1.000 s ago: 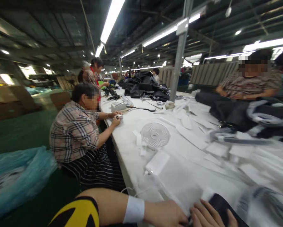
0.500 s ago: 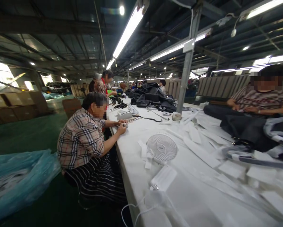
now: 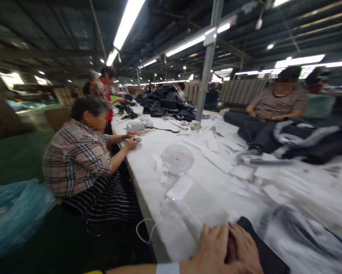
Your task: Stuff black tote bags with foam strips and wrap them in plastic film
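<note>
At the bottom of the head view my left hand [image 3: 212, 245] and my right hand [image 3: 245, 245] are pressed close together, their fingers bent. A white band [image 3: 167, 268] circles my left wrist. Beneath and beside my right hand lies a piece of black fabric [image 3: 269, 249], which its fingers appear to grip. Whatever is in my left fingers is hidden. Both hands are just above the near part of the white table [image 3: 175, 236].
A round white fan [image 3: 177, 159] and a white box-shaped item [image 3: 179, 187] with a cable lie ahead. Crumpled clear plastic [image 3: 296, 236] is at right. A co-worker in a checked shirt [image 3: 76, 152] sits left; another in stripes [image 3: 276, 101] handles dark fabric across the table.
Both my hands and the black fabric have come into view at the bottom. The camera has turned right, so the surroundings sit further left.
</note>
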A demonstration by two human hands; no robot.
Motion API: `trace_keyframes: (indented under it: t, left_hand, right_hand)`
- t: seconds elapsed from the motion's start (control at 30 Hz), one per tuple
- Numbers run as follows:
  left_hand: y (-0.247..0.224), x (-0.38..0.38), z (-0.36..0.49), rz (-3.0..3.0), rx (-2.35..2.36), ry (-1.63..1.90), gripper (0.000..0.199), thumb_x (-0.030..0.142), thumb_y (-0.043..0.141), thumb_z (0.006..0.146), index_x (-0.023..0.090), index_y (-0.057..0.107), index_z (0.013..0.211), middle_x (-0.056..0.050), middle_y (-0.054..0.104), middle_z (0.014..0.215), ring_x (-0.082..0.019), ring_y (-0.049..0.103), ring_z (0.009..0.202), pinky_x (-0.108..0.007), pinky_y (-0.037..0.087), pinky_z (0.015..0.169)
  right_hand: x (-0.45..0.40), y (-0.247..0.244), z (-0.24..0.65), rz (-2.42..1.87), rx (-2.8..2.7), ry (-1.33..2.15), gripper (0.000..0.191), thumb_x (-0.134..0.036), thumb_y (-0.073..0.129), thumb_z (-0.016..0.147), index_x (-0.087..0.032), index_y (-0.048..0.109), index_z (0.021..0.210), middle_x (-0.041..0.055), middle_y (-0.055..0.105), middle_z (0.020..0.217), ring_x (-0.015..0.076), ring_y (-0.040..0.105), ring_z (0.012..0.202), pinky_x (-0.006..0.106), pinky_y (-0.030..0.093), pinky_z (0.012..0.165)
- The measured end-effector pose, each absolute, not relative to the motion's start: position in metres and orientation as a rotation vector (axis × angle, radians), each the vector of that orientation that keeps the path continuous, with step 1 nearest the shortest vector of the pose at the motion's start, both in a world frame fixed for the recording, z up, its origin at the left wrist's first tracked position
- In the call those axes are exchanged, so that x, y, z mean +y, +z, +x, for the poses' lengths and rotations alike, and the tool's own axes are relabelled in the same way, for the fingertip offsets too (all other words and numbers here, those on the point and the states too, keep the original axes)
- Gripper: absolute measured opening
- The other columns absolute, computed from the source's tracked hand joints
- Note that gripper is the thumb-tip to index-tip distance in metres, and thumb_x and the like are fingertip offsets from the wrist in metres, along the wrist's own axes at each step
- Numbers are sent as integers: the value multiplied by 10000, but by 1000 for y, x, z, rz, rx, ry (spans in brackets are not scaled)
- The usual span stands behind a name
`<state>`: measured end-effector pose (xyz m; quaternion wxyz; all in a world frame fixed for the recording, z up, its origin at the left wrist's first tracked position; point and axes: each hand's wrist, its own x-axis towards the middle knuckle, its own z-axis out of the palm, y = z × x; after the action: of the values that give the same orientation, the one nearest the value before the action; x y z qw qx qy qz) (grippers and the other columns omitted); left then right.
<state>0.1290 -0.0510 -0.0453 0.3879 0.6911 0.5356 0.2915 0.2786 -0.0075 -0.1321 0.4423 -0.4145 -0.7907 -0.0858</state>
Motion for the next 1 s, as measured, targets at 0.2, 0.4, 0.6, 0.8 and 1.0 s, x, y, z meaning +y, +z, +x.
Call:
trace_keyframes:
  t: [0.2, 0.4, 0.6, 0.8, 1.0]
  left_hand:
    - [-45, -53, 134, 1864, 1575, 624, 553, 310, 504, 937, 44, 413, 1414, -175, 558, 1319, -302, 475, 1209, -448, 350, 1095]
    - [-67, -42, 145, 2030, 1659, 661, 279, 176, 469, 937, 123, 580, 1187, -110, 645, 1087, -245, 569, 1017, -414, 448, 980]
    - [-96, -34, 143, 2055, 1650, 758, 238, 175, 403, 962, 149, 573, 1126, -91, 660, 1035, -225, 589, 979, -389, 487, 919]
    - [-108, -37, 137, 2137, 1615, 856, 247, 230, 396, 967, 141, 582, 1103, -113, 664, 1004, -249, 610, 969, -420, 492, 915]
    - [-117, -34, 130, 2212, 1589, 875, 292, 292, 401, 960, 125, 579, 1120, -126, 654, 1027, -267, 600, 980, -418, 479, 926]
  right_hand:
    - [-34, -105, 261, -1428, -1697, -12, 382, -189, 314, 949, -161, 471, 1297, 135, 621, 1141, 238, 603, 1071, 435, 530, 896]
    - [-36, -105, 257, -1397, -1689, 5, 395, -112, 330, 917, -161, 483, 1278, 124, 645, 1114, 219, 618, 1040, 423, 539, 914]
    - [-31, -105, 255, -1524, -1815, 183, 417, -89, 330, 871, -83, 534, 1234, 174, 649, 1109, 263, 597, 1049, 453, 498, 939]
    - [-60, -67, 252, -1710, -1977, 205, 401, -108, 383, 886, -150, 548, 1249, 140, 613, 1243, 231, 541, 1156, 407, 424, 1020]
    - [-156, -27, 277, -2121, -2073, 25, 328, -324, 462, 943, -200, 557, 1231, 162, 577, 1291, 336, 451, 1249, 643, 226, 1072]
